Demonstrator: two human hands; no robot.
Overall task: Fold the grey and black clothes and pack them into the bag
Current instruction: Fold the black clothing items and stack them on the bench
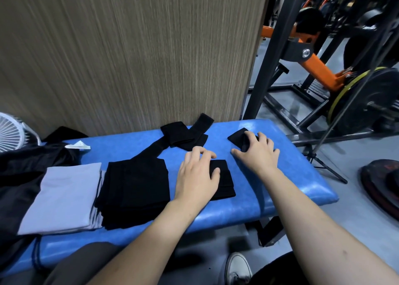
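Wood-grain wall (129,47) (grey floor (354,224)).

Your left hand (197,172) covers the left part of the small folded black piece (223,180), so you cannot see how that side is folded. Your right hand (258,153) hides most of the small black cloth (237,137) beneath it; only a corner shows, and whether your fingers grip it or merely rest on it cannot be told. The dark bag (19,177) runs off the left edge, its opening out of sight. The white fan (10,131) is cut by the same edge. The folded grey garment (62,198) overlaps whatever lies under it. Gym equipment (323,69) behind is blurred and cropped at the right.
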